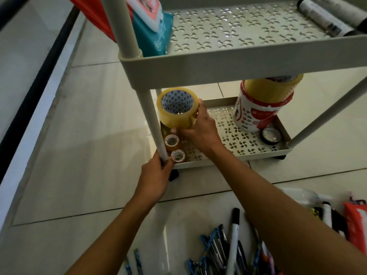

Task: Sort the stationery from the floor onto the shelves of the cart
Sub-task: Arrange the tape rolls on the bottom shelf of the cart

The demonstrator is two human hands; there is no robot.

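Observation:
My right hand (200, 130) grips a large roll of clear brownish packing tape (176, 108) just above the left end of the cart's bottom shelf (234, 135). Under it, two small clear tape rolls (172, 140) (178, 155) stand on that shelf by the corner. My left hand (156, 175) grips the foot of the cart's front left post (152, 124). Pens and markers (224, 249) lie on the floor near me.
On the bottom shelf stand a red and white tin (256, 112) with a yellow tape roll (272, 88) on top and a black tape roll (270, 135). The middle shelf (238, 56) holds teal and red packets (153, 32) and black rolls (325, 18). More stationery (353, 221) lies at right.

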